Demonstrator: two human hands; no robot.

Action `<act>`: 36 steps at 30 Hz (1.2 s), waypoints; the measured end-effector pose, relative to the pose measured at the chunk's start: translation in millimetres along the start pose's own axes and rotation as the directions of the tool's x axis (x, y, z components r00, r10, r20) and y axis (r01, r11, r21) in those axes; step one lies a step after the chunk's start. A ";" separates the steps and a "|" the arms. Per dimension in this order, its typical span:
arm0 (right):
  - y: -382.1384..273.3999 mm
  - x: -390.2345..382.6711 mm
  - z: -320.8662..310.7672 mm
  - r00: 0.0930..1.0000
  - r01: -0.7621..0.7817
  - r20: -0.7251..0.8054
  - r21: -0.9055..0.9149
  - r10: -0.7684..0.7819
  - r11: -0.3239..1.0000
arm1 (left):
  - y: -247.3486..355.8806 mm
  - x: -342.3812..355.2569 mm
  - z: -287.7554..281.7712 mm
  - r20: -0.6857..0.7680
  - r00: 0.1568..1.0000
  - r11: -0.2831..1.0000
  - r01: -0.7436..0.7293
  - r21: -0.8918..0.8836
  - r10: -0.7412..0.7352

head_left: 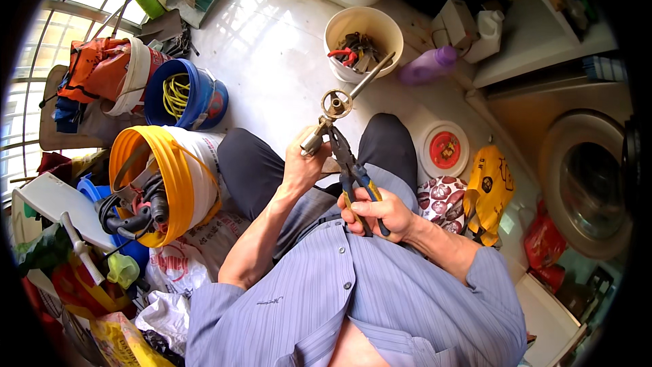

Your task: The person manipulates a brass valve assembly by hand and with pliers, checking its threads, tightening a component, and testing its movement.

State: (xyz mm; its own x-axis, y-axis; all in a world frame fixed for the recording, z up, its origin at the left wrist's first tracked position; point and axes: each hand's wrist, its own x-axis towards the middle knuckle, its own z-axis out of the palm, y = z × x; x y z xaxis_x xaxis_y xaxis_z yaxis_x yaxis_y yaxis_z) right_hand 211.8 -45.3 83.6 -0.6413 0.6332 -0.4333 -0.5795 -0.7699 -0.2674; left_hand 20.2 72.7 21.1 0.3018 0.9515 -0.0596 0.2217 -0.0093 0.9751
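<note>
In front of my lap, my left hand (302, 163) is closed around the body of a metal valve (329, 123) with a round, worn handwheel. A straight metal pipe (373, 73) slants from beside the wheel toward the far right. My right hand (386, 213) grips a pair of pliers (343, 153) by its blue and yellow handles. The pliers' dark jaws meet the valve just below the handwheel; whether they are clamped on it is not clear. My left fingers and the wheel hide part of the valve body.
Beyond the pipe stands a cream bucket (333, 35) of hand tools, with a purple bottle (426, 66) beside it. A yellow-rimmed bucket (172, 187) with power tools and a blue bucket (197, 105) with yellow cord flank my left. At right are a yellow bag (490, 187) and a washing machine (526, 119).
</note>
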 end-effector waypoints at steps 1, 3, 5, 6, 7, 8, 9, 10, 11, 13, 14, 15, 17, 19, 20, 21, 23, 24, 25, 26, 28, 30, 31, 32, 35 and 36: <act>0.3 0.8 1.3 1.000 0.013 -0.021 -0.025 -0.014 1.000 | -0.5 -2.7 0.9 -0.008 0.999 0.999 0.037 -0.022 -0.037; 1.0 3.6 4.4 0.999 0.026 -0.038 -0.048 -0.028 0.999 | -10.2 -7.2 5.0 -0.016 0.997 0.996 0.074 -0.040 -0.075; -0.1 3.8 9.2 0.999 0.019 -0.048 0.043 -0.017 0.999 | -23.0 -10.1 19.5 -0.115 0.991 0.992 0.052 -0.114 -0.065; 1.6 4.7 8.2 0.999 0.017 -0.043 0.043 -0.015 0.999 | -25.5 -9.9 26.6 -0.164 0.985 0.992 0.028 -0.123 -0.049; 2.7 5.5 7.7 0.999 0.016 -0.046 0.045 -0.014 0.999 | -27.5 -12.8 29.3 -0.163 0.985 0.992 0.030 -0.124 -0.051; 3.5 6.0 6.6 0.999 0.022 -0.051 0.076 -0.018 0.997 | -17.5 -14.4 30.9 -0.141 0.987 0.987 0.058 -0.147 -0.079; 4.4 6.4 6.1 0.998 0.028 -0.056 0.107 -0.022 0.994 | -11.5 -16.0 32.9 -0.119 0.987 0.982 0.086 -0.168 -0.107; 5.1 5.5 9.0 0.998 0.032 -0.065 0.123 -0.024 0.992 | -21.4 -18.6 37.0 -0.156 0.987 0.987 0.011 -0.157 -0.036; 7.3 6.1 7.7 0.998 0.033 -0.066 0.126 -0.025 0.992 | -18.1 -19.0 37.1 -0.154 0.987 0.988 0.013 -0.157 -0.037; 13.1 8.9 1.6 0.997 0.066 -0.035 0.132 -0.062 0.989 | -11.7 -20.2 36.7 -0.123 0.991 0.983 0.035 -0.181 -0.058; 14.8 9.4 -0.2 0.997 0.066 -0.035 0.132 -0.062 0.989 | -10.8 -20.0 34.9 -0.122 0.991 0.983 0.036 -0.181 -0.059; 16.2 9.2 -2.2 0.999 0.048 -0.007 0.155 -0.048 0.987 | -10.3 -19.3 30.8 -0.110 0.993 0.987 0.027 -0.161 -0.045; 16.1 7.1 -2.8 0.999 0.024 0.022 0.180 -0.029 0.983 | -19.0 -18.6 17.6 -0.101 0.994 0.990 0.022 -0.139 -0.036; 9.8 7.1 -1.7 0.996 -0.087 -0.023 0.091 0.090 0.992 | -45.0 -17.1 -3.5 0.007 1.000 0.999 0.030 -0.045 -0.030; 5.7 6.5 -1.3 0.994 -0.107 -0.022 0.089 0.109 0.990 | -41.7 -15.2 -8.1 0.027 0.998 0.997 0.064 -0.042 -0.062; 3.4 6.8 -2.6 0.994 -0.109 -0.021 0.090 0.112 0.990 | -41.9 -12.1 -13.6 0.024 0.998 0.997 0.065 -0.041 -0.064; -2.6 8.3 -5.8 0.991 -0.131 0.006 0.041 0.131 0.991 | -41.0 -3.5 -24.3 0.095 0.995 0.995 -0.019 0.097 0.010; -7.0 6.9 -7.6 0.991 -0.126 0.036 0.027 0.125 0.992 | -26.9 -0.4 -27.3 0.117 0.993 0.995 -0.012 0.096 0.001; -10.3 5.8 -10.8 0.991 -0.128 0.036 0.028 0.127 0.991 | -16.3 4.2 -29.2 0.117 0.993 0.995 -0.010 0.096 -0.001; -12.7 4.7 -12.6 0.989 -0.142 0.042 -0.004 0.142 0.990 | -6.8 7.0 -32.7 0.158 0.987 0.989 -0.054 0.141 0.032; -13.5 2.0 -14.4 0.986 -0.161 0.026 -0.089 0.164 0.983 | -18.7 4.8 -41.5 0.255 0.967 0.985 -0.054 0.165 0.011; -21.2 -2.8 -15.1 0.987 -0.156 0.002 -0.129 0.158 0.979 | -4.8 14.9 -41.8 0.309 0.950 0.982 -0.100 0.163 0.046; -25.3 -5.4 -14.9 0.988 -0.154 -0.018 -0.165 0.153 0.974 | 1.0 20.1 -41.8 0.362 0.929 0.976 -0.142 0.162 0.075; -32.9 -6.7 -12.5 0.986 -0.165 -0.026 -0.178 0.162 0.970 | 4.4 26.9 -47.3 0.415 0.909 0.971 -0.122 0.205 0.027; -52.4 -8.9 -7.7 0.988 -0.155 -0.048 -0.263 0.147 0.952 | 15.7 44.9 -51.8 0.436 0.895 0.962 -0.194 0.192 0.094; -58.1 -10.3 -5.8 0.989 -0.150 -0.049 -0.268 0.142 0.952 | 24.1 49.6 -49.7 0.433 0.898 0.964 -0.182 0.193 0.082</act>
State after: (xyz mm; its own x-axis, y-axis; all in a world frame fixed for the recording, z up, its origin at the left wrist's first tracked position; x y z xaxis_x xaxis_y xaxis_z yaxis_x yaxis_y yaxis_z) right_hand 255.0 -7.5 98.6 -0.6913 0.5130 -0.5088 -0.3209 -0.8489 -0.4199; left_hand -5.6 135.0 52.3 0.6907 0.7201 -0.0657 0.3381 -0.2413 0.9097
